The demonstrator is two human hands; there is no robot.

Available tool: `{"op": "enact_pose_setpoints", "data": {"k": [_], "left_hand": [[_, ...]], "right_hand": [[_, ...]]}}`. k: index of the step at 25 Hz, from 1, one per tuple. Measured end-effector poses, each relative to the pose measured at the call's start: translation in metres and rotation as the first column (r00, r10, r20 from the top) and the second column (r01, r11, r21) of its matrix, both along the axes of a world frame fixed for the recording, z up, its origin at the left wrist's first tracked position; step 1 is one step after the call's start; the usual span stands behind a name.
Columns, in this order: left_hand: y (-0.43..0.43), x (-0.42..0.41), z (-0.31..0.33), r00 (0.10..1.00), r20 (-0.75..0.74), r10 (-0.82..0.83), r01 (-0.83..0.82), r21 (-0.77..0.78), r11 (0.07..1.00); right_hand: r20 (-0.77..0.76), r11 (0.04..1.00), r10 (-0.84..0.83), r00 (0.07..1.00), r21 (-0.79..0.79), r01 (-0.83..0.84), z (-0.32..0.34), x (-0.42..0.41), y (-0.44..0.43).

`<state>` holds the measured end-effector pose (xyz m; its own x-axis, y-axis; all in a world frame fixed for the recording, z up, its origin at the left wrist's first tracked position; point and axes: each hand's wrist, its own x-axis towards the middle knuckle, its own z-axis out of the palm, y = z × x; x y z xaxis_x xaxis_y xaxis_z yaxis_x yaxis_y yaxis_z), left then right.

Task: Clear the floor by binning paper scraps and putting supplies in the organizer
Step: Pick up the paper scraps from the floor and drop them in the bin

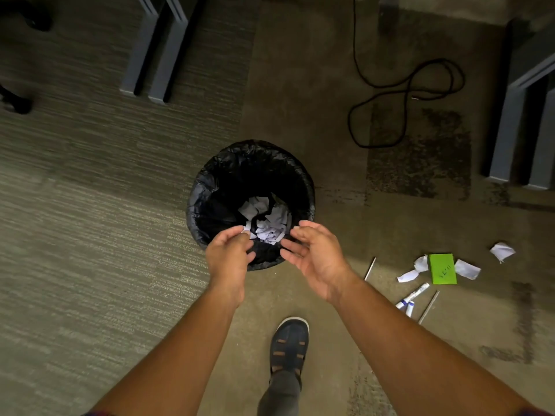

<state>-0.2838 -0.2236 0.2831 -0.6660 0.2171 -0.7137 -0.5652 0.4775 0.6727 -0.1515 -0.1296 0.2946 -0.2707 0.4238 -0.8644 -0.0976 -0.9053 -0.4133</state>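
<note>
- A round bin (210, 187) lined with a black bag stands on the carpet (90, 205) in the middle of the view, with a heap of white paper scraps (265, 219) lying at its bottom.
- Both hands hover over the near rim of the bin, close to each other but apart.
- The left hand (228, 256) has its fingers curled toward the thumb; a small white bit shows at the fingertips, though whether it is pinched or just part of the heap below cannot be told.
- The right hand (315, 256) is spread, palm turned inward, fingers loosely bent and holding nothing.
- To the right of the bin, supplies and scraps lie on the floor: a green notepad (443, 268) with crumpled paper pieces (416, 268) just beside it on the left, another piece (467, 269) touching its right edge, and one more (502, 251) further right.
- A thin stick (370, 268) lies between the right hand and the notepad; a white and blue tube (412, 298) and a second thin stick (429, 307) lie nearer the person.
- A dark sandal (289, 343) on the person's foot is planted below the bin, between the forearms.
- A black cable (405, 94) loops on the floor beyond, between grey furniture legs (156, 55).
</note>
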Motion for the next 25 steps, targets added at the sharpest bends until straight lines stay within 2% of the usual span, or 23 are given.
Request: {"op": "enact_pose_setpoints", "data": {"k": [4, 7, 16, 19, 22, 25], "left_hand": [[0.011, 0.043, 0.002, 0.995, -0.079, -0.068, 0.072, 0.054, 0.996], [0.022, 0.087, 0.001, 0.989, -0.080, -0.128, 0.133, 0.067, 0.989], [0.038, 0.226, -0.047, 0.913, -0.016, -0.408, 0.407, -0.045, 0.912], [0.031, 0.271, -0.081, 0.848, 0.018, -0.529, 0.528, -0.099, 0.843], [0.017, 0.318, -0.123, 0.723, 0.021, -0.690, 0.682, -0.181, 0.709], [0.000, 0.360, -0.166, 0.564, 0.008, -0.825, 0.801, -0.245, 0.546]], "right_hand": [[0.031, 1.000, 0.017, 0.999, 0.024, -0.018, -0.005, 0.060, -0.002], [0.092, 1.000, 0.003, 0.996, 0.012, -0.004, -0.010, 0.124, -0.005], [0.383, 0.999, -0.036, 0.923, 0.040, 0.023, -0.050, 0.330, -0.004], [0.486, 0.999, -0.014, 0.874, 0.037, -0.005, -0.079, 0.380, -0.014], [0.605, 0.996, 0.061, 0.794, 0.015, -0.088, -0.124, 0.417, -0.030], [0.717, 0.946, 0.246, 0.652, -0.032, -0.321, -0.178, 0.449, -0.051]]}}
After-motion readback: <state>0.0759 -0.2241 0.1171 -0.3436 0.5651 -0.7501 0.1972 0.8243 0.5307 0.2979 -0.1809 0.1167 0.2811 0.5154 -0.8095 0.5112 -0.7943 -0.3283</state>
